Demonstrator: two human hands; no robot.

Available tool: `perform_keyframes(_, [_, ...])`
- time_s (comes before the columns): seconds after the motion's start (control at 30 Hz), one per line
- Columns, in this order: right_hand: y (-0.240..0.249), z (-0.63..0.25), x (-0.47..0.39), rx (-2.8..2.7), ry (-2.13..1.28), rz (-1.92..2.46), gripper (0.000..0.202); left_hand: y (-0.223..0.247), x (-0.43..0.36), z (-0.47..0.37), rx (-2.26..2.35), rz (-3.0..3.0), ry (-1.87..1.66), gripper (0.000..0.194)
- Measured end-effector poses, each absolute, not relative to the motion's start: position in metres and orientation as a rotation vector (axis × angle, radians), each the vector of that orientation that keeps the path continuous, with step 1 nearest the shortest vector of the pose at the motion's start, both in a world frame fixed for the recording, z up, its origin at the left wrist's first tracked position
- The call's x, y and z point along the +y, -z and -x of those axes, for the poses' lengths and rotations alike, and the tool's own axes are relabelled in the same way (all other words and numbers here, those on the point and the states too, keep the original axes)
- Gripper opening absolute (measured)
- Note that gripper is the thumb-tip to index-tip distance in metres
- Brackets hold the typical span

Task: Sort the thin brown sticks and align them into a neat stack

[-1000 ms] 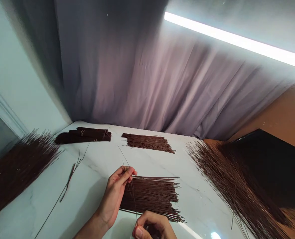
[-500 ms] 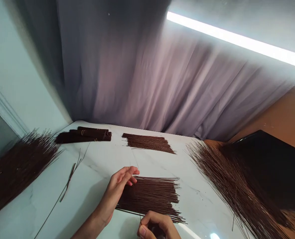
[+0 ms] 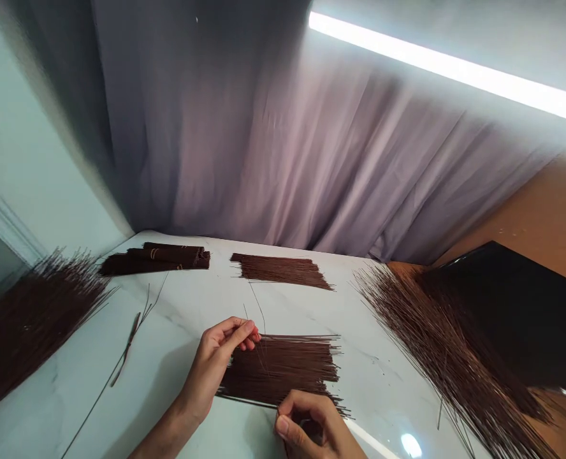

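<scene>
My left hand (image 3: 220,357) is over the left end of a mat-like layer of thin dark brown sticks (image 3: 292,366) on the white table. Its thumb and fingertips are pinched on a thin brown stick (image 3: 257,296), which rises above the fingers. Below the front edge of that layer, my right hand (image 3: 314,424) has thumb and index finger pressed together. What it pinches, if anything, is too small to make out. A smaller flat layer of brown sticks (image 3: 283,271) lies farther back.
Tied dark bundles (image 3: 168,257) lie at the back left of the white table (image 3: 192,325). Loose crossed sticks (image 3: 129,341) are left of my hands. Large stick piles flank both sides, left (image 3: 39,319) and right (image 3: 436,344), the latter beside a black panel (image 3: 507,319).
My left fingers have closed together, and a thin stick now shows above them. My right hand has moved slightly right and up. The whole view has shifted a little.
</scene>
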State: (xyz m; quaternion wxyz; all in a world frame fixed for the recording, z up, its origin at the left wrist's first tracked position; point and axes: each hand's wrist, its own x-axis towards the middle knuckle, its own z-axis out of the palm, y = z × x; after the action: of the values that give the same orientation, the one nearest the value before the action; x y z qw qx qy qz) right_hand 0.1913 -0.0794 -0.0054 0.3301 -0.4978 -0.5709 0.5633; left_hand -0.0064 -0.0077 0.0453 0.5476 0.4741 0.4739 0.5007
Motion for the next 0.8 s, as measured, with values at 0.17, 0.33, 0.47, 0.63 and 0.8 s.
perform_keyframes(0.17, [-0.032,-0.246,-0.075,-1.647,-1.071,1.464,0.045,-0.040,-0.007,0.009,1.230,-1.278,-1.074,0.030])
perform_keyframes(0.33, [-0.058,-0.393,-0.065,-1.458,0.139,2.070,0.044,-0.033,-0.018,0.005,1.154,-1.927,-0.824,0.016])
perform_keyframes(0.47, [-0.056,-0.473,-0.053,-1.470,0.564,2.260,0.027,-0.022,-0.028,-0.004,1.084,-2.288,-0.677,0.020])
perform_keyframes(0.63, [-0.038,-0.466,-0.044,-1.663,0.623,2.236,0.038,-0.016,-0.032,-0.013,1.173,-2.445,-0.615,0.021])
perform_keyframes(0.8, [-0.029,-0.404,-0.036,-1.555,0.905,1.954,0.041,-0.014,-0.033,-0.016,1.201,-2.432,-0.592,0.021])
